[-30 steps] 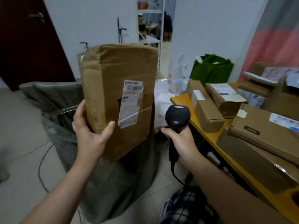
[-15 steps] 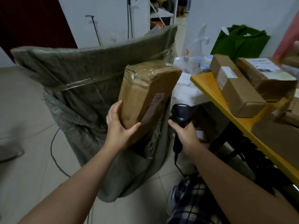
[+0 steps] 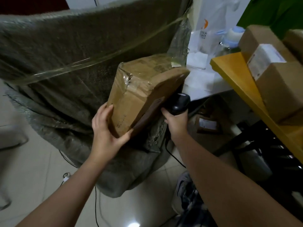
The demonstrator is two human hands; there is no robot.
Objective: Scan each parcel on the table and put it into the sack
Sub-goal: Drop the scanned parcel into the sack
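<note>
My left hand (image 3: 106,130) grips the near lower corner of a taped brown cardboard parcel (image 3: 139,89), thumb on its labelled face and fingers on its side. The parcel is tilted over the front of the grey-green woven sack (image 3: 65,51), which stands on the floor with clear tape across it. The parcel's label faces right and down and is mostly hidden. My right hand (image 3: 174,122) holds a black handheld scanner (image 3: 179,104) just to the right of the parcel, its head close to the labelled face.
A yellow table (image 3: 236,79) on the right carries more brown parcels (image 3: 275,79). White plastic bags (image 3: 208,38) and a green bag (image 3: 270,12) lie behind it. Another box (image 3: 208,125) sits under the table. The scanner cable (image 3: 173,154) trails to the tiled floor.
The parcel has turned from upright with its label facing me to tilted, and has gone down toward the sack. My view has dropped and closed in; the scanner stays beside it.
</note>
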